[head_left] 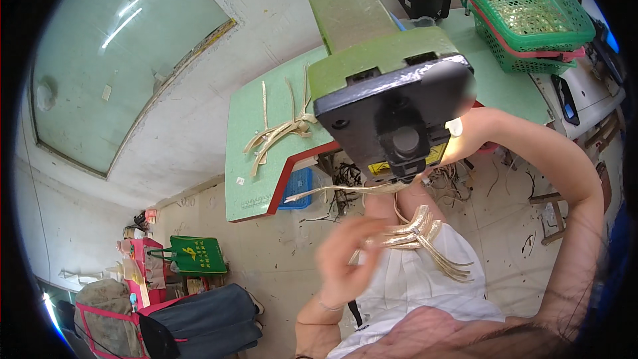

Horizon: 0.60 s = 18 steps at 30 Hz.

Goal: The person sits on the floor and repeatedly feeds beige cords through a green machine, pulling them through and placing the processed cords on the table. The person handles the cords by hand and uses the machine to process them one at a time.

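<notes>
Straps (432, 233): pale gold, shiny, flat bands bunched and curved across skirt (399, 286) near its hem. One blunt end turned up; narrow tails fan toward skirt's right edge. Strip (342, 187): long, thin, gold, nearly level, left tip just off table's (259, 186) red edge. Join to straps unclear.
</notes>
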Motion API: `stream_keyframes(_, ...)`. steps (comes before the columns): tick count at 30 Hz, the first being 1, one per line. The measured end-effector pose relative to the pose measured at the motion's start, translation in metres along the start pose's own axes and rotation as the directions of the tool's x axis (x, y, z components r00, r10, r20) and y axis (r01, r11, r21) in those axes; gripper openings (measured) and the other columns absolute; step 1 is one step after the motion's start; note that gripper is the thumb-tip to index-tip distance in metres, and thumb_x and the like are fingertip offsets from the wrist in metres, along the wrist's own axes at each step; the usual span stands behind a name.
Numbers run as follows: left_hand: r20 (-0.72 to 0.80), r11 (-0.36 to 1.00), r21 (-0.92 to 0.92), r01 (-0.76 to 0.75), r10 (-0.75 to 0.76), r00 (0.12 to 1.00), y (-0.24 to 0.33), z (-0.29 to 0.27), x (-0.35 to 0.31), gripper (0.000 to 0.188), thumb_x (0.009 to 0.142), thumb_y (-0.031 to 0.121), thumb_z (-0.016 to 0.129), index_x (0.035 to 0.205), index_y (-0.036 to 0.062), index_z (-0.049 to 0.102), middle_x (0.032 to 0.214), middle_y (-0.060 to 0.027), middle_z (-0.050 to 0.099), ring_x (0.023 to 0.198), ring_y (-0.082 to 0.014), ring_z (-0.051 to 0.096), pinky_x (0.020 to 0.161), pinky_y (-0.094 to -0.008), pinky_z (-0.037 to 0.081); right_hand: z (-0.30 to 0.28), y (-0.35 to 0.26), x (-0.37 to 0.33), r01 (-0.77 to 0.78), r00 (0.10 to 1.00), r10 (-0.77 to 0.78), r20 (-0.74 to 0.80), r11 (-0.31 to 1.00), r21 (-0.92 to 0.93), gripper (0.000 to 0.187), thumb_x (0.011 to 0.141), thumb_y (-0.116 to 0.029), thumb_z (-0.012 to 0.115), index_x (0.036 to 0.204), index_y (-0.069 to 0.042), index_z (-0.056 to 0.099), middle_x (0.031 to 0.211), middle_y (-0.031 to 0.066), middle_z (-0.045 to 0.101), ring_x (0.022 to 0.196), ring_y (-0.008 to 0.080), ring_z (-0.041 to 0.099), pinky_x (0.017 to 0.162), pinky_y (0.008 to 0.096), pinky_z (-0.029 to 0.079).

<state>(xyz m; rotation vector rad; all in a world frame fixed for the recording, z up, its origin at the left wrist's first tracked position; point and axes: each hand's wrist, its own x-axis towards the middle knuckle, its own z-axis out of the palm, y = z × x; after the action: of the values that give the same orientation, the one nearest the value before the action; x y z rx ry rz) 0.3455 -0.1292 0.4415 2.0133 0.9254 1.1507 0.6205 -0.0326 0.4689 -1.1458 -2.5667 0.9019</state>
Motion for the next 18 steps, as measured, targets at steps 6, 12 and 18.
stream_keyframes(6,0.319,0.568,-0.633,0.526,-0.427,0.846,-0.024,0.078,0.027,0.028,0.092,0.017,0.054,0.103,-0.0070,0.062,0.097,-0.0139,0.065,0.085,-0.0122,0.061,0.075,-0.0241,0.049,0.007,-0.033,-0.002,0.099,0.992,-0.090,-0.090,0.990,0.101,0.047,0.079,-0.037,0.067,0.111,-0.003,0.058,0.103,0.0153,0.062,0.093,0.0286,0.058,0.083,0.0345,0.046)
stream_keyframes(12,0.149,0.584,-0.690,0.427,-0.463,0.874,-0.044,0.083,0.014,0.025,0.092,0.016,0.054,0.091,-0.0075,0.063,0.079,-0.0101,0.064,0.070,-0.0109,0.060,0.064,-0.0223,0.048,0.010,-0.022,-0.004,0.024,0.997,-0.018,-0.070,0.995,0.095,0.040,0.079,-0.032,0.067,0.106,-0.004,0.060,0.100,0.0142,0.062,0.090,0.0254,0.059,0.080,0.0338,0.047)
stream_keyframes(18,0.112,0.592,-0.662,0.460,-0.529,0.841,-0.049,0.043,0.010,0.025,0.090,0.018,0.057,0.081,-0.0037,0.063,0.065,-0.0058,0.059,0.057,-0.0094,0.055,0.052,-0.0204,0.041,0.027,-0.015,-0.007,0.104,0.974,-0.075,-0.215,0.987,0.125,0.041,0.081,-0.033,0.064,0.108,-0.002,0.058,0.094,0.0170,0.059,0.085,0.0261,0.058,0.073,0.0325,0.048)
